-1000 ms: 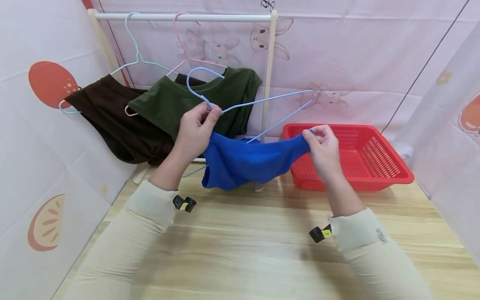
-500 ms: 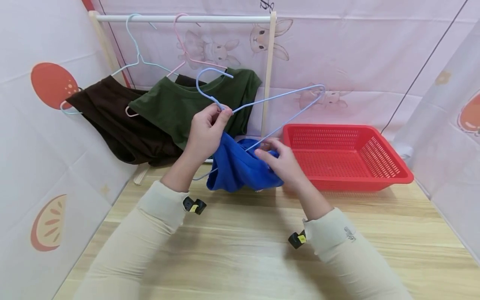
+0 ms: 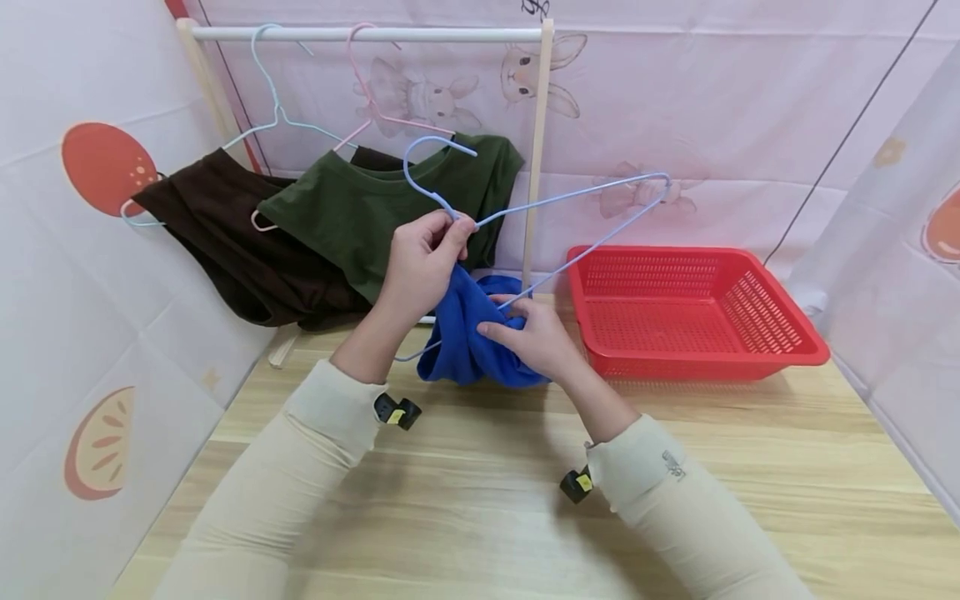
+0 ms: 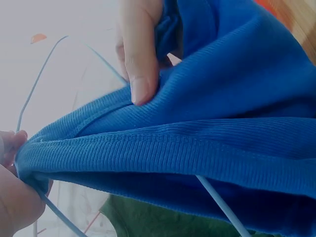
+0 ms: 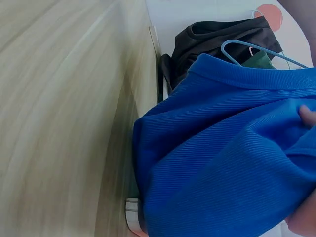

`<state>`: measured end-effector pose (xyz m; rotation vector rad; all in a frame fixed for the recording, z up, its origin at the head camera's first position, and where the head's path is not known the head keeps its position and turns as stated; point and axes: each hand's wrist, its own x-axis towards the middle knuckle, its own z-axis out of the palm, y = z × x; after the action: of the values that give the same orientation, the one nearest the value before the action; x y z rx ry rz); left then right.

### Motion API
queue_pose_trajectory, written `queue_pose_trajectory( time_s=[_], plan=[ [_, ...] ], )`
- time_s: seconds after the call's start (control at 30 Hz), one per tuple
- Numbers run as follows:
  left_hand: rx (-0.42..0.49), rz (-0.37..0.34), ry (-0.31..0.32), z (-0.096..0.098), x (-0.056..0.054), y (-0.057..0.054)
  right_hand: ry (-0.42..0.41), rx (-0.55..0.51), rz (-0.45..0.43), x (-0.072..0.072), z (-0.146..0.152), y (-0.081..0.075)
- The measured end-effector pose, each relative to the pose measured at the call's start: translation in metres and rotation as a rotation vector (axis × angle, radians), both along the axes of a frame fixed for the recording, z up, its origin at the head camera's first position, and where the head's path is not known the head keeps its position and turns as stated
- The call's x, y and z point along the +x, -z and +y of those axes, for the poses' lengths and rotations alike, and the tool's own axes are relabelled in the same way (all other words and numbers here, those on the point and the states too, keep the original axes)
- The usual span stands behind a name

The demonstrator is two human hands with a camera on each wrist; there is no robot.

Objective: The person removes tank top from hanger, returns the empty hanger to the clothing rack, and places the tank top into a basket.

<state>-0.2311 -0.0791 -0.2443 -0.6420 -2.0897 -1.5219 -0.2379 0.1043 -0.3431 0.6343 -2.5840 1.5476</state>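
My left hand (image 3: pixel 427 258) pinches the neck of a light-blue clothes hanger (image 3: pixel 570 196) together with the edge of a blue ribbed top (image 3: pixel 472 333). One arm of the hanger sticks out bare to the right; the other passes into the top and comes out at its lower left. My right hand (image 3: pixel 536 337) holds the top's right part, thumb in front and fingers behind. In the left wrist view the right thumb (image 4: pixel 140 89) presses near the ribbed band, and the hanger wire (image 4: pixel 222 205) runs out below it. Folds of cloth hide some fingers.
Behind stands a clothes rack with a white bar (image 3: pixel 450 35). A dark brown garment (image 3: pixel 232 242) and a green top (image 3: pixel 375 208) hang there on hangers. A red perforated basket (image 3: pixel 697 358) stands to the right on the wooden table (image 3: pixel 465 500).
My right hand let the top's right end drop, moved left and took hold of it closer to the hanger. My left hand shifted slightly right with the hanger. The top is now bunched.
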Motion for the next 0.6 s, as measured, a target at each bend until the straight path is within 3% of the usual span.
queue_pose_trajectory(
  time_s=[0.2,0.4,0.6],
  plan=[
    [0.003,0.01,0.003,-0.004,-0.006,0.003,0.047,-0.092,0.099,0.0,0.001,0.004],
    [0.014,0.011,-0.019,-0.005,-0.007,0.002,0.155,-0.197,0.017,0.001,0.002,0.008],
    [0.088,-0.052,0.013,-0.006,-0.012,0.004,0.205,-0.29,-0.076,0.001,0.0,0.011]
  ],
)
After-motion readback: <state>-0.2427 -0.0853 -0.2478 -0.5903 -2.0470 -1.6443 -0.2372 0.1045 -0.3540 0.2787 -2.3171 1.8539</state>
